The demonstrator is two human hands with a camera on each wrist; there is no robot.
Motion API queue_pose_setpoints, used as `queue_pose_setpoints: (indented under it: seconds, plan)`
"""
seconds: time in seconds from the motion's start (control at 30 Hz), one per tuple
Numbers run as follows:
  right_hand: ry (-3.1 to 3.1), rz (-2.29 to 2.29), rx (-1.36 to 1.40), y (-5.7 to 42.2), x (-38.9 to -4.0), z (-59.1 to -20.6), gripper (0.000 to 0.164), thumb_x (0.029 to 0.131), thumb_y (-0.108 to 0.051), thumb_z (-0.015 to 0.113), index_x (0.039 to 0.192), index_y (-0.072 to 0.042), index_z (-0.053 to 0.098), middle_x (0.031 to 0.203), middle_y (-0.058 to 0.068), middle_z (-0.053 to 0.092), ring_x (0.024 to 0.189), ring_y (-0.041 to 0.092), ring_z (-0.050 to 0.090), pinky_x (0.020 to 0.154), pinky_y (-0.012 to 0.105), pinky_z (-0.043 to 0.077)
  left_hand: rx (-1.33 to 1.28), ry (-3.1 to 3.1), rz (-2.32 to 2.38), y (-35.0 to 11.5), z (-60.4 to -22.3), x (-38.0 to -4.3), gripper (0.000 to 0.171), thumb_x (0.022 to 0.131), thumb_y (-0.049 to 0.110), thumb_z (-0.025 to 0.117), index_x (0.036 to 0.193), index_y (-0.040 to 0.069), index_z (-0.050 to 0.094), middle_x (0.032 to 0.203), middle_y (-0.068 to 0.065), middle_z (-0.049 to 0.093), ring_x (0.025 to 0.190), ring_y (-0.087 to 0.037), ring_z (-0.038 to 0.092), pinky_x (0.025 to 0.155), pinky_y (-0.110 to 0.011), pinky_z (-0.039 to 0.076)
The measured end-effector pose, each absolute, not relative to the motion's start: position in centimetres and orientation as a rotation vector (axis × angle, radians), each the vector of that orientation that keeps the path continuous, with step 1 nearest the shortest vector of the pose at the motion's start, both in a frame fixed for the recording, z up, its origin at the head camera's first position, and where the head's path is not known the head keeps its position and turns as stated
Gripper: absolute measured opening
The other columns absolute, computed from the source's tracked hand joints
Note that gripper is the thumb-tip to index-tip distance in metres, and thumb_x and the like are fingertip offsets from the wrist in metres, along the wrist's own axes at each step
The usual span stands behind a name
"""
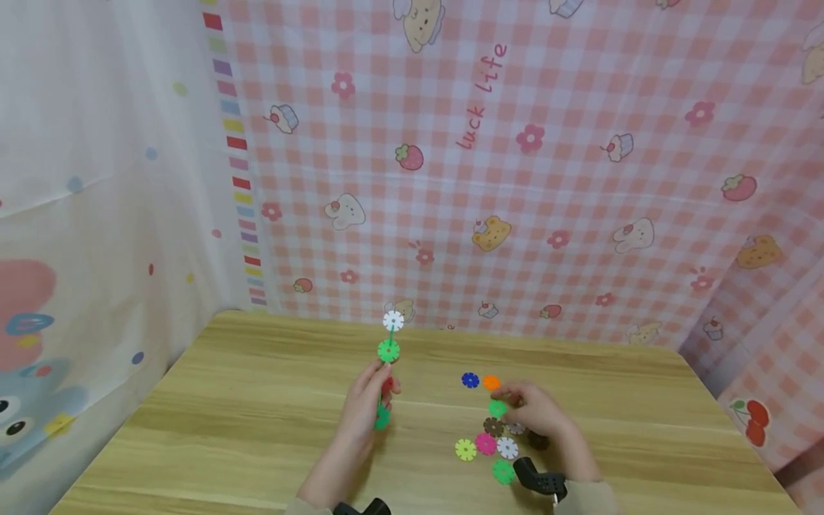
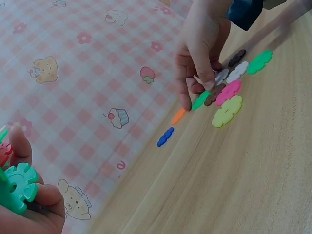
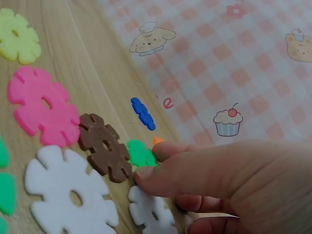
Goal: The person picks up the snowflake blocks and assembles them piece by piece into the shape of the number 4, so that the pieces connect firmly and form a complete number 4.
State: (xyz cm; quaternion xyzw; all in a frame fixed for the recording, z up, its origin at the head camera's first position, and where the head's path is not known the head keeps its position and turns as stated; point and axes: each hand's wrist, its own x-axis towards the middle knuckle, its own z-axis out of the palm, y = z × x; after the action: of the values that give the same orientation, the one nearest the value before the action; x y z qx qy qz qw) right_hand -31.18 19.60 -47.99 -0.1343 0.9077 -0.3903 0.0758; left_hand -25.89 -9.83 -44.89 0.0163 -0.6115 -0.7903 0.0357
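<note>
On table [image 1: 257, 408], note discs [image 1: 486, 443] flat at right, likely for picking. See chain [image 1: 388, 350] clamped in left hand [image 1: 360, 402], probably for steadiness, and right hand [image 1: 539, 413] spread apart over green disc [image 1: 497, 408].

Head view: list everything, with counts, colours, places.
joined slotted discs: at least 4, white, green, red, left of centre
loose slotted discs: 10, blue, orange, pink, yellow, brown, dark, two white, two green, right of centre
woodgrain table: 1, tan, beneath
gingham cloth: at least 1, pink-white, behind and right
printed cloth: 1, white, left
wrist cameras: 2, black, bottom
sleeves: 2, beige, bottom
left grip: 1, bare, around joined slotted discs
right grip: 1, bare, over loose slotted discs
</note>
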Motion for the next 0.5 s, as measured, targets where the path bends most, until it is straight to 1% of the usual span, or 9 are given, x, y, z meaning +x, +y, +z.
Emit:
queue_pose_setpoints:
  seconds: [0.13,0.23,0.4,0.5]
  plan:
    - [2.739,-1.165,-0.352,19.41,-31.18,-48.09,0.033,0.07,0.0,0.075,0.101,-0.012,0.072,0.09,0.005,0.056,0.084,0.022,0.049,0.07,0.035,0.045,0.048,-1.868,-2.437,-9.78,-44.89,-25.88,0.02,0.1,0.022,0.051,0.104,0.004,0.06,0.07,0.0,0.055,0.054,-0.008,0.035,0.048,-0.017,0.029]
    - [2.75,-1.163,-0.335,19.23,-31.08,-47.95,0.031,0.07,0.0,0.076,0.099,-0.012,0.071,0.09,0.005,0.055,0.084,0.022,0.049,0.071,0.037,0.045,0.054,-1.862,-2.443,-9.71,-44.91,-25.92,0.019,0.099,0.021,0.051,0.103,0.005,0.061,0.07,0.0,0.055,0.053,-0.008,0.035,0.047,-0.017,0.028]
    - [2.741,-1.157,-0.399,19.09,-31.14,-47.86,0.029,0.069,0.002,0.075,0.096,-0.007,0.068,0.089,0.005,0.055,0.084,0.022,0.048,0.074,0.038,0.044,0.058,-1.855,-2.444,-9.62,-44.88,-25.95,0.021,0.099,0.021,0.052,0.106,0.003,0.061,0.07,0.0,0.055,0.053,-0.008,0.035,0.048,-0.018,0.028]
    - [2.719,-1.166,-0.437,18.98,-31.29,-47.95,0.028,0.067,0.003,0.074,0.094,-0.004,0.066,0.086,0.006,0.052,0.082,0.022,0.045,0.072,0.036,0.042,0.068,-1.849,-2.451,-9.6,-44.91,-25.95,0.022,0.1,0.02,0.052,0.108,0.003,0.061,0.07,0.0,0.055,0.053,-0.008,0.034,0.048,-0.018,0.028]
